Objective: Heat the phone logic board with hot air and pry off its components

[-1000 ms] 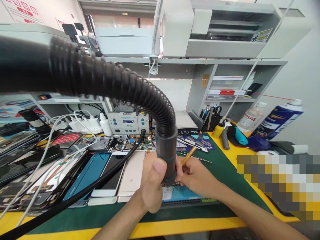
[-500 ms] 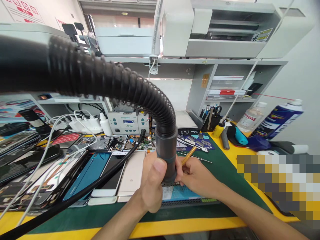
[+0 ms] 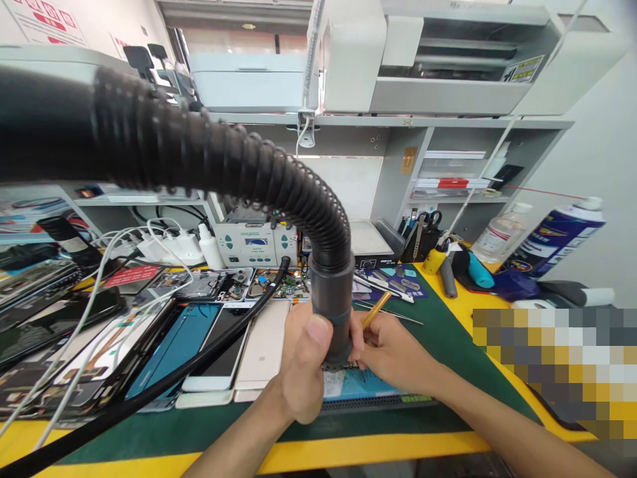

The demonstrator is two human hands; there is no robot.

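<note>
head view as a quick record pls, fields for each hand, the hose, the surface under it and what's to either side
left hand: thumb against the end of the black hose; full grip hidden
right hand: holding a gold-coloured tool, tip hidden
hose: arches in from the left, end pointing down
under hose end: blue-and-white surface above a green mat
to the left: teal panel, pale gold panel
to the right: clear bottle, spray can

Count in view: hands [image 3: 304,365] [image 3: 395,352], two; ribbed black hose [image 3: 279,174], one; gold pen-shaped tool [image 3: 377,310], one; green mat [image 3: 460,345], one; blue phone panel [image 3: 174,348], one; gold phone back [image 3: 263,345], one; spray can [image 3: 560,236], one
</note>
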